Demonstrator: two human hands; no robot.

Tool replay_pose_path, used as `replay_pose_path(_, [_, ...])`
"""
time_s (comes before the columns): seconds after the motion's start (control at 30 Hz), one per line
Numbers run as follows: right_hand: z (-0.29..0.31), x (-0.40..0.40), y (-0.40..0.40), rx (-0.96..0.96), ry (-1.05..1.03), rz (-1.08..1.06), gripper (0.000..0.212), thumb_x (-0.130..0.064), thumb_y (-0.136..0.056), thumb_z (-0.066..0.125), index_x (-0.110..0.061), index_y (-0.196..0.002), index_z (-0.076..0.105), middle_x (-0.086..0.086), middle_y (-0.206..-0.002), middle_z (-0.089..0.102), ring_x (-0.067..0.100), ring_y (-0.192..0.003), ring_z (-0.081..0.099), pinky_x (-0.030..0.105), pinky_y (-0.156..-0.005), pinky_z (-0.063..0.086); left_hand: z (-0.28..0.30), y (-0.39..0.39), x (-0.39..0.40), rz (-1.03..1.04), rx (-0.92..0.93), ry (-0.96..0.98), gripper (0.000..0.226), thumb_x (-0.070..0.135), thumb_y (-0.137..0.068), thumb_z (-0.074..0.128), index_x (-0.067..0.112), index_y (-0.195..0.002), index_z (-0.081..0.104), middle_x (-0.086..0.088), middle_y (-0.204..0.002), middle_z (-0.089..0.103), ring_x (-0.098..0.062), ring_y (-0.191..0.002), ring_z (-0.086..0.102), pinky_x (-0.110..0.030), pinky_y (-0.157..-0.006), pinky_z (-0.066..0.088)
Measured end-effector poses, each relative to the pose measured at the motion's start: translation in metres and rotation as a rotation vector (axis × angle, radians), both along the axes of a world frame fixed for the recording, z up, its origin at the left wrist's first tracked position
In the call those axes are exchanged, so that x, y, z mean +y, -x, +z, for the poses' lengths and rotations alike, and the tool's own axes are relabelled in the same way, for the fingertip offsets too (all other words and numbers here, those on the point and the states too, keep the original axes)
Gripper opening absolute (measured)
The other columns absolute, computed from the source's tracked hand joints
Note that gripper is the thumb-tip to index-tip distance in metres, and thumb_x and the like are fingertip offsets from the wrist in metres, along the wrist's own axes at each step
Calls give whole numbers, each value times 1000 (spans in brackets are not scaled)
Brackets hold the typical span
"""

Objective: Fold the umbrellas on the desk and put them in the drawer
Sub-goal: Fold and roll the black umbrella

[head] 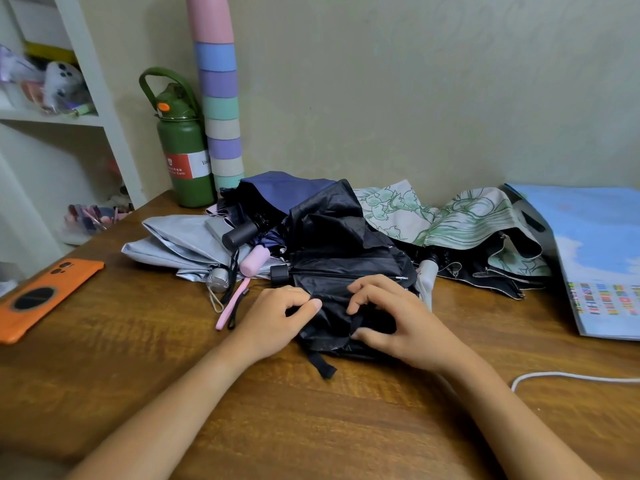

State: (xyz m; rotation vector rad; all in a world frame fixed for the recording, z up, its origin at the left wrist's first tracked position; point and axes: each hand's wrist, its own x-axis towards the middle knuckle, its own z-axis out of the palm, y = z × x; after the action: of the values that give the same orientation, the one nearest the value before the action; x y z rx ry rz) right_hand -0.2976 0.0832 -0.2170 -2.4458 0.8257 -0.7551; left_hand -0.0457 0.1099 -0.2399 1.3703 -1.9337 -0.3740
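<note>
Black umbrella [343,244]: middle of the wooden desk [173,358], collapsed; thin crinkled dark cloth in loose folds, a metal rib showing across it, a stubby black handle at its left end, a flat strap trailing off its near edge.
Left hand [277,317]: on the black umbrella's near left edge; thumb and forefinger pinch a fold of cloth, other fingers curled under.
Right hand [391,317]: on the near right part; fingers bent, tips pressing into the cloth, thumb tucked against a fold.
Grey umbrella [180,244]: left of the black one, smooth silvery panels, touching it.
Navy umbrella [284,192]: behind, partly covered by black cloth.
Floral umbrella [460,216]: right, pale with green line drawing, dark lining.
Pink handle [254,259]: rounded, between grey and black.
Green bottle [181,150]: behind-left, by the wall.
Orange phone [41,294]: far left.
</note>
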Motion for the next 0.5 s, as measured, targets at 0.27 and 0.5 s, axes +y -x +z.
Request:
replay_pose_path(0.27, [3,8,-12,-318,29,-230,16,-18,-95,73,-20,-82,65,-6,-89,61,18,-81,59,26,-71,44,-1,-1,0,-4,-7,-12,50,27,-103,60,17,-59,39,1,-63,44,-8,-66,48,-19,-61,31])
replay_pose_path(0.5, [13,20,-10,-283,-178,73,8,-24,-92,70,-22,-86,65,-1,-106,56,23,-99,57,34,-91,44,3,-2,3,80,216,-190,65,64,-94,35,9,-72,64,-2,-76,67,-2,-72,58,-30,-73,43])
